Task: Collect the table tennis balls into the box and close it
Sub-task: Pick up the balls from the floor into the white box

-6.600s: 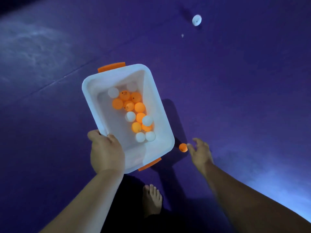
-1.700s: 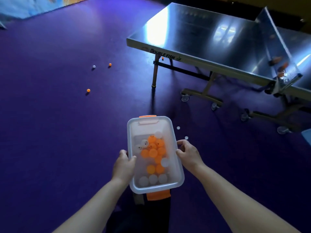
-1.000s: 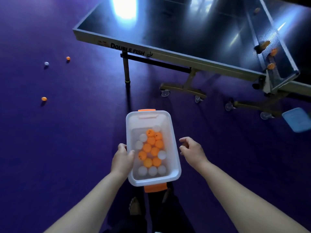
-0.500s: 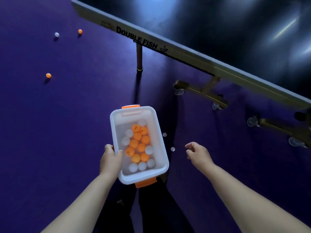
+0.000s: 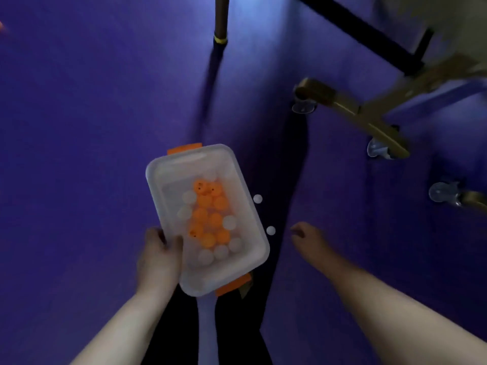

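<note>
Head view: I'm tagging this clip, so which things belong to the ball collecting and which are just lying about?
Job: box, gripped by left hand; balls inside; upper white ball and lower white ball on the floor; right hand, free.
Lying about: table leg; wheeled frame.

White box (image 5: pixel 245 185), orange+white balls (image 5: pixel 208 219), purple floor (image 5: pixel 92 127)

**Box in the middle, table frame beyond**

The box (image 5: pixel 200 159) sits at the centre, above the floor (image 5: pixel 79 127), with the left hand (image 5: pixel 158 259) on its near left rim. Table tennis balls (image 5: pixel 208 217) lie inside it. Just right of the box, two loose balls (image 5: pixel 257 198) lie on the floor. The right hand (image 5: pixel 305 237) is right of the nearer one, not touching it. A table leg (image 5: pixel 220 19) stands beyond the box, and the wheeled table frame (image 5: pixel 355 111) is at the far right.
</note>
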A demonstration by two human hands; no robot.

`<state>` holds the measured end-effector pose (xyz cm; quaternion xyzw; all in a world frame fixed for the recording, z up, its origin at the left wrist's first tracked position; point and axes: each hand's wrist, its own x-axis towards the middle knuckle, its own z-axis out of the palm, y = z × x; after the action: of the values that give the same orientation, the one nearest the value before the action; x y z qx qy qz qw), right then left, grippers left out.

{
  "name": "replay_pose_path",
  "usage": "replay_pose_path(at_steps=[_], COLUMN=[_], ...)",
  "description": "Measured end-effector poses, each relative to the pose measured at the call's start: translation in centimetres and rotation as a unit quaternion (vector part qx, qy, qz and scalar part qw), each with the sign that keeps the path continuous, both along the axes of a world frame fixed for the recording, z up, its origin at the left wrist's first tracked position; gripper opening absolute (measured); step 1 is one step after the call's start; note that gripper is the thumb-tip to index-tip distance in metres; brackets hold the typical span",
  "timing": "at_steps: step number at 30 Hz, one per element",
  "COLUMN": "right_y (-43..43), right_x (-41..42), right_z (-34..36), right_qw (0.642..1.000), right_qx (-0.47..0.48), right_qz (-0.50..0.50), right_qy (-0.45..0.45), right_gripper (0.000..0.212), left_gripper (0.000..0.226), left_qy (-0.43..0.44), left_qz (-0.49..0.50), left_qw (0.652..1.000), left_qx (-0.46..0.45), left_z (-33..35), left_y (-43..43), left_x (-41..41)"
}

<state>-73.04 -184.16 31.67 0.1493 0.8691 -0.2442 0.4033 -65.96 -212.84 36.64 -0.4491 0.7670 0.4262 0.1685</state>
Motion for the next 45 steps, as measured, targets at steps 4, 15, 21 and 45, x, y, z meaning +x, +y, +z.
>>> replay_pose_path(at_steps=[4,15,21,45], right_y=[0.4,1.4,1.1,-15.0], right_x=[-0.3,2.7,3.9,-8.2], right_z=[-11.4,-33.2,-37.5,-26.0], right_qw=[0.999,0.991,0.988,0.92], right_qx=[0.037,0.122,0.113,-0.13], right_qz=[0.009,-0.058,-0.095,-0.169], right_qy=[-0.03,-0.005,0.038,0.328], right_gripper=[0.025,0.04,0.016,0.026], left_gripper=[0.016,0.016,0.019,0.023], left_qy=[0.03,0.089,0.077,0.096], left_qz=[-0.009,0.019,0.063,0.117], left_qw=[0.999,0.995,0.994,0.987], left_qx=[0.035,0.041,0.048,0.061], left_z=[-9.5,-28.1,-32.2,-26.0], left_y=[-0.2,0.1,0.2,-6.0], left_x=[-1.3,-0.8,0.4,-2.2])
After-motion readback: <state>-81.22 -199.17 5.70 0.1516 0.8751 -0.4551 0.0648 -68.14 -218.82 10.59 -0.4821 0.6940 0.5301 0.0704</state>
